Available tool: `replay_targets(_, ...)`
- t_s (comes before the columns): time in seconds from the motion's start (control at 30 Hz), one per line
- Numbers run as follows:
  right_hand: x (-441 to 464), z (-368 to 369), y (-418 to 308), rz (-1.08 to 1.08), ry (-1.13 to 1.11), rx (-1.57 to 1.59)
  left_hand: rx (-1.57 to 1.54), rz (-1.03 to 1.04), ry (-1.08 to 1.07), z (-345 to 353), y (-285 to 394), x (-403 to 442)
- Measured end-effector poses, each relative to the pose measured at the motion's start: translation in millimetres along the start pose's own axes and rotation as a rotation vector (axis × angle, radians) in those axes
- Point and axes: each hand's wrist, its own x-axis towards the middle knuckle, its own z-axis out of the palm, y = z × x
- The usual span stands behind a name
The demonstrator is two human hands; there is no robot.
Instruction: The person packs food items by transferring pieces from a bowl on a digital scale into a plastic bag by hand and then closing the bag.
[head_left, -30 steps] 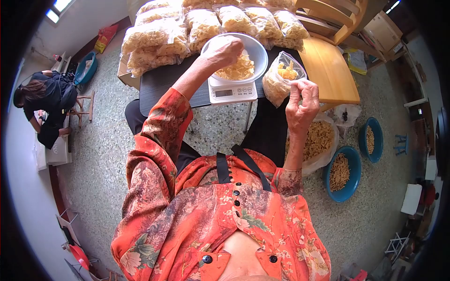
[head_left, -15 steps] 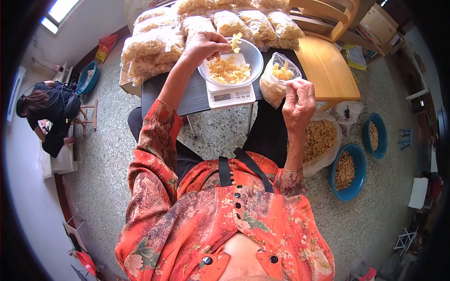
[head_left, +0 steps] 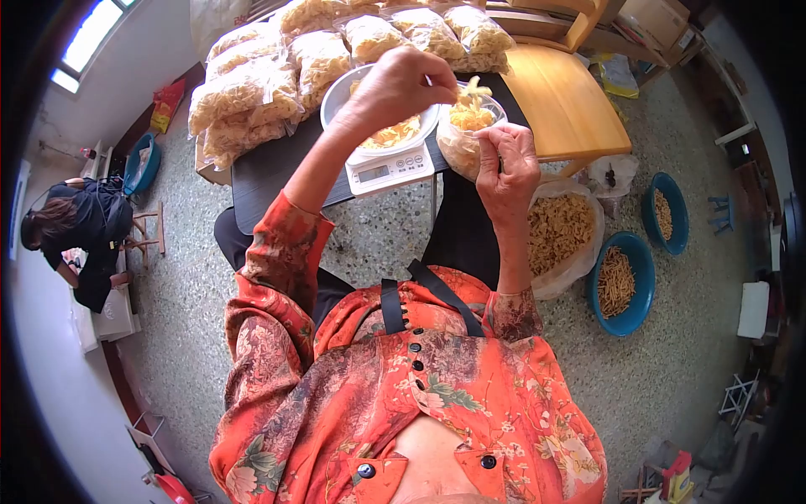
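Note:
My left hand (head_left: 401, 88) reaches across the white bowl (head_left: 336, 94), its fingers pinching a few pale yellow dried flakes (head_left: 475, 86) above the mouth of a clear plastic bag (head_left: 458, 149). That bag is partly filled with similar flakes. My right hand (head_left: 509, 160) grips the bag's rim between thumb and fingers. Under the bowl is a white digital scale (head_left: 391, 174); its display is too small to read. More flakes (head_left: 395, 134) lie in the bowl, partly hidden by my left wrist.
Filled clear bags (head_left: 243, 92) are piled at the back of the dark table (head_left: 256, 181). A wooden chair (head_left: 562, 105) adjoins it. Right of my legs stand a large open bag of flakes (head_left: 561, 233) and blue basins (head_left: 623, 281). Another person (head_left: 80, 227) sits at far left.
My left hand has moved right, carrying flakes from over the bowl to the bag's mouth. My right hand stays at the bag's rim. The whole view has shifted slightly.

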Motion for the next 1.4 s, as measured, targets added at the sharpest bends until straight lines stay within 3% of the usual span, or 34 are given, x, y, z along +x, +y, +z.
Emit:
replay_targets(0.13,-0.3,-2.0,0.6,0.013,0.005,0.001,0.338,0.31,0.12,28.8,1.7,8.3)
replay_targets(0.5,-3.0,-6.2,4.7,0.04,0.03,0.027,-0.013,0.226,-0.105,25.0,7.7,-9.5)
replay_targets(0.57,-3.6,-6.7,5.3,0.032,0.024,0.022,0.034,0.215,-0.155,27.7,8.3,-13.4)
replay_targets(0.63,-2.8,-7.7,4.9,0.006,0.037,-0.004,0.144,0.361,-0.063,31.5,11.5,-16.8)
replay_targets(0.67,-2.2,-7.8,4.2,-0.021,0.051,-0.028,0.174,0.264,-0.162,29.8,17.9,-18.2)
replay_targets(0.83,-3.4,-8.4,2.8,-0.06,0.033,-0.022,0.231,0.38,-0.205,40.7,25.2,-15.4)
replay_targets(0.93,-4.2,-6.9,0.8,-0.041,0.014,-0.021,0.358,0.283,-0.275,48.3,25.0,-14.1)
replay_targets(1.07,-1.8,-8.9,1.1,-0.023,0.014,-0.035,0.197,0.297,-0.224,39.7,11.4,-12.4)
replay_targets(1.1,-1.8,-9.6,0.7,-0.005,0.014,-0.032,0.12,0.396,-0.121,33.6,4.8,-13.1)
replay_targets(1.17,-3.5,-10.4,2.3,0.017,0.015,-0.029,-0.075,0.228,-0.172,11.3,2.5,-10.9)
replay_targets(1.23,-4.0,-9.3,3.7,0.021,0.006,-0.041,0.012,0.26,-0.041,-7.8,-11.9,-9.7)
replay_targets(1.27,-5.0,-8.4,4.4,0.024,0.006,-0.038,0.096,0.097,-0.051,-14.8,-18.8,-11.7)
replay_targets(1.4,-3.3,-6.4,3.0,-0.001,0.004,-0.043,0.322,-0.061,-0.114,-16.5,-51.7,-23.2)
